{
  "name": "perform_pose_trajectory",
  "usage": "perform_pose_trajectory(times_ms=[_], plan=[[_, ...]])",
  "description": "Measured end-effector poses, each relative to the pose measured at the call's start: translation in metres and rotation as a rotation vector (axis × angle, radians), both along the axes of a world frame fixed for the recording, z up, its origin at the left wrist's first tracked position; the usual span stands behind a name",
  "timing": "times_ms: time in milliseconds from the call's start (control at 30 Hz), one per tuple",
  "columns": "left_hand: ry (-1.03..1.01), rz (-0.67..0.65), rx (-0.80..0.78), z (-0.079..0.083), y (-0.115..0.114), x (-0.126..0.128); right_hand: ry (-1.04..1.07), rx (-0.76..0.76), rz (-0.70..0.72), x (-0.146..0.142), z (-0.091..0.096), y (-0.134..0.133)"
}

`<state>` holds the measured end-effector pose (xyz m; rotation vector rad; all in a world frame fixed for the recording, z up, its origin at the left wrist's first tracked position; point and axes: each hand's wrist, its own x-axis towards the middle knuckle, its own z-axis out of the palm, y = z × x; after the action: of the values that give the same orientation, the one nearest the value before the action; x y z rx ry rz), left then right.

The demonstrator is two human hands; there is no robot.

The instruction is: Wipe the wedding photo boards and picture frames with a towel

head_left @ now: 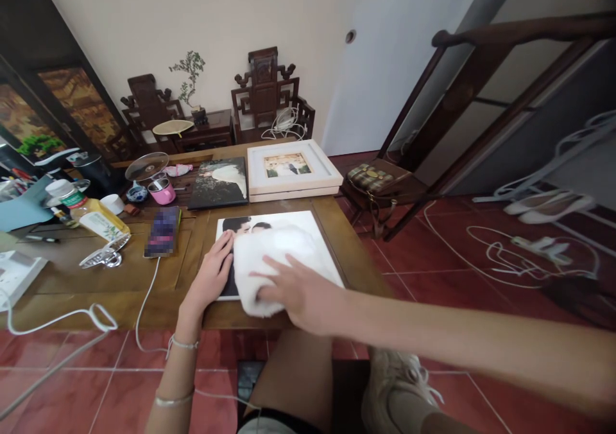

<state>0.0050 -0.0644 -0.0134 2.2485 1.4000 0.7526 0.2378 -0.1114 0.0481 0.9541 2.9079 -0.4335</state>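
Note:
A large photo print [308,232] lies flat near the front edge of the wooden table [144,280]. A white cloth [262,260] rests on it. My right hand [293,293] presses down on the cloth with fingers spread flat. My left hand [212,277] lies flat on the print's left edge, fingers stretched out, holding it in place. Behind the print sit a dark photo panel [219,183] and a white framed photo [291,167] stacked on another frame.
A phone [162,232] with a white cable lies left of the print. Further left are a pink cup [162,192], a bottle [91,216], a small fan [147,166] and clutter. A stool with a plaid bag [370,178] stands right of the table. Cables cross the red tile floor.

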Motion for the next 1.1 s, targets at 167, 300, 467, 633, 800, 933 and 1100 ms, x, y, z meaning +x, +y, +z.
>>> perform_pose_trajectory(times_ms=[167, 300, 467, 633, 800, 933, 1100], plan=[[-0.044, 0.009, 0.007, 0.0, 0.0, 0.001, -0.013, 0.116, -0.146, -0.008, -0.001, 0.062], [-0.12, 0.054, 0.032, 0.005, -0.002, 0.003, -0.09, 0.171, -0.222, -0.027, -0.003, 0.078], [-0.27, 0.117, 0.149, 0.011, -0.007, 0.002, -0.034, 0.189, 0.058, -0.043, -0.001, 0.042], [-0.223, 0.094, 0.158, 0.009, -0.009, 0.003, -0.078, 0.058, 0.224, -0.035, 0.008, -0.002], [-0.094, 0.045, 0.089, 0.006, -0.007, 0.008, -0.085, -0.053, -0.02, -0.01, 0.016, -0.006], [-0.059, 0.023, 0.071, 0.003, -0.004, 0.009, -0.051, -0.063, -0.224, 0.005, 0.02, 0.029], [-0.032, 0.009, 0.085, 0.004, -0.004, 0.007, 0.036, 0.011, -0.2, -0.022, 0.021, 0.087]])
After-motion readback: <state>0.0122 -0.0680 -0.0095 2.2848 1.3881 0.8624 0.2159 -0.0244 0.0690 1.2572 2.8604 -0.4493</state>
